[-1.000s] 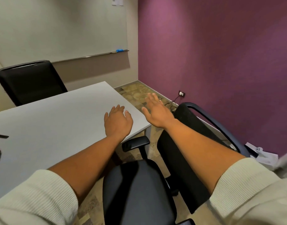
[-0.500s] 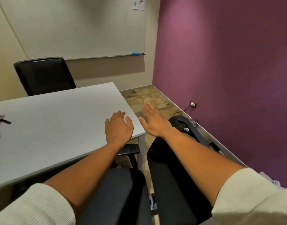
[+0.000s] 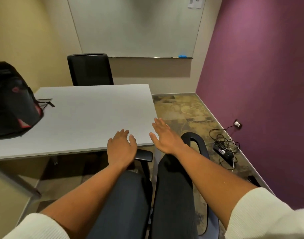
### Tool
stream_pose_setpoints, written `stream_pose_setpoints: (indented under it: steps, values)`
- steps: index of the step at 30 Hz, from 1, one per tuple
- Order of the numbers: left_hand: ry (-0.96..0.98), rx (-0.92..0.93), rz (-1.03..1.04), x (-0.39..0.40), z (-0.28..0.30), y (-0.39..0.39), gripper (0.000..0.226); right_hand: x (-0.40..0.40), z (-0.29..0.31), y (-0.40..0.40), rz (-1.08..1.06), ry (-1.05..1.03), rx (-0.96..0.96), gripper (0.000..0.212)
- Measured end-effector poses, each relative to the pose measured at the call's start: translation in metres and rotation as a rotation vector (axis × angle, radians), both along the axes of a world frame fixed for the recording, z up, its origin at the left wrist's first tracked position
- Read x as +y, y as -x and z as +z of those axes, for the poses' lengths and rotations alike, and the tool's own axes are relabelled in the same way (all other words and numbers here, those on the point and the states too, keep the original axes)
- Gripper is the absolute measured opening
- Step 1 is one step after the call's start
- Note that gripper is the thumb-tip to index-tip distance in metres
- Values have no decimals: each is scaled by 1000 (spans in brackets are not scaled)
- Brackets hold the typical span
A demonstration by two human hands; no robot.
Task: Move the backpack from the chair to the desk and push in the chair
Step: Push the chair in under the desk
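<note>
A black backpack [image 3: 11, 102] with red trim stands on the left end of the pale grey desk [image 3: 89, 116]. The black office chair [image 3: 172, 190] is right below me at the desk's near right corner, its backrest towards me and one armrest [image 3: 143, 155] tucked by the desk edge. My left hand [image 3: 121, 149] hovers open, palm down, over the desk's near edge above that armrest. My right hand [image 3: 165, 137] is open too, fingers spread, just past the desk's corner above the backrest. Neither hand holds anything.
A second black chair [image 3: 90, 69] stands at the desk's far side under a whiteboard [image 3: 135, 26]. A power strip with tangled cables [image 3: 224, 149] lies on the floor by the purple wall [image 3: 261, 83] on the right. The floor between desk and wall is patterned.
My view has swung left and up, bringing the backpack on the desk into sight. Both open hands stayed near the desk's corner, and the chair sits lower in the frame.
</note>
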State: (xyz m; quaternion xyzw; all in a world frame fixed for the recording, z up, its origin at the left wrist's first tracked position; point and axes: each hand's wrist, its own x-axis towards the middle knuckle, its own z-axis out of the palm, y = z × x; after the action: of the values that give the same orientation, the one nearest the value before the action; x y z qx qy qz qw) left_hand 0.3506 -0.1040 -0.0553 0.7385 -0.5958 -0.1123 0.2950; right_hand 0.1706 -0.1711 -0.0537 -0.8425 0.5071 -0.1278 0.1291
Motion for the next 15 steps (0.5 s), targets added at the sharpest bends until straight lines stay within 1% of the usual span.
stream_pose_setpoints:
  steps: [7,11,15]
  values:
    - [-9,-1,11,-3,-3,9,47,-2,2,3,23,8,-2,60]
    - [-5,-34,-22,-3,-10,17,47,-5,-1,14,14,1,-25,60]
    - [3,-37,34,-5,-16,30,47,-21,-9,26,84,1,15,61]
